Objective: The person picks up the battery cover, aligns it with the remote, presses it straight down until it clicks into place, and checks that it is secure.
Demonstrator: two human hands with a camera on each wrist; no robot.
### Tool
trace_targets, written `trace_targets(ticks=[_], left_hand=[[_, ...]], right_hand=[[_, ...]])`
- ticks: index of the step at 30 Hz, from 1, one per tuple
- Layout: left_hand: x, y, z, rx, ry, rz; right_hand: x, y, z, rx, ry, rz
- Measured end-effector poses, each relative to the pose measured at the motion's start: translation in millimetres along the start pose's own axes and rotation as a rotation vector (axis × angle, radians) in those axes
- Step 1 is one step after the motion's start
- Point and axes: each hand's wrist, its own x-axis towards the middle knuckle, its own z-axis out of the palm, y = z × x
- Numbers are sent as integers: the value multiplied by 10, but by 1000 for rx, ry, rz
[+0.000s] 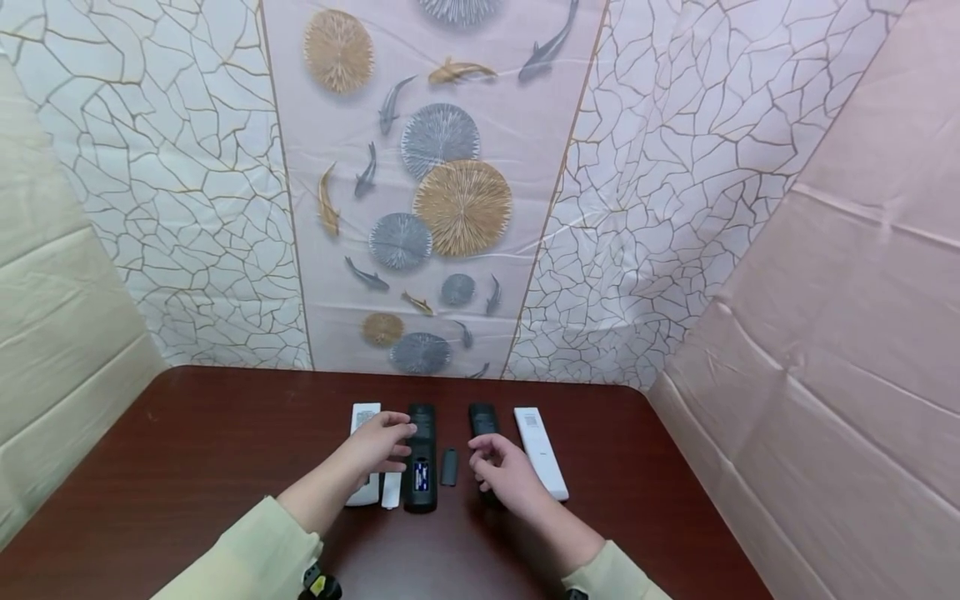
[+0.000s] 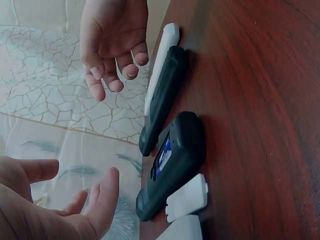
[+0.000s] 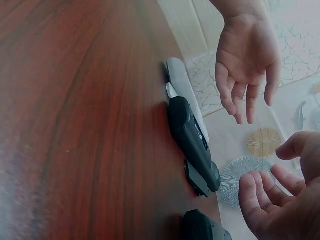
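Observation:
My left hand [image 1: 378, 446] hovers over the left white remote control [image 1: 363, 497] and a loose white battery cover [image 1: 391, 492], its fingers spread and holding nothing. Just right of its fingertips lies a black remote control [image 1: 422, 425] with its battery compartment uncovered, blue batteries [image 2: 164, 156] inside. A small black battery cover [image 1: 448, 467] rests beside that remote. My right hand [image 1: 513, 479], fingers loosely bent and empty, is above a second black remote [image 1: 483, 418] and hides part of it. In the left wrist view both hands are raised off the remotes.
Another white remote [image 1: 542, 454] lies face down at the right of the row. All of it sits on a dark red-brown wooden table [image 1: 247, 433]. Patterned cloth [image 1: 420, 250] hangs behind the table, with pale padded panels [image 1: 840, 333] at the sides.

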Motion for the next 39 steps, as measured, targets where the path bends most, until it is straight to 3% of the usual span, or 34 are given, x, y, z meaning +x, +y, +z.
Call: trace_targets(ticks=[4,11,16,25,33,39], left_hand=[[80,3,-18,87,23,22],[243,-25,11,458,118,117],[349,-3,77,611,151,144],[562,-17,170,813,166,130],[638,-18,267,855,131,63],[678,-33,299,883,127,64]], right_hand=[[80,3,34,-151,-32,-16],[259,-8,122,-586,-121,-67],[391,-70,191,-812,-202,-83],[575,-149,293,-966,-283,-16],[654,-145,330,-1004,-309,34],[657,-178,365,-1053,-331,49]])
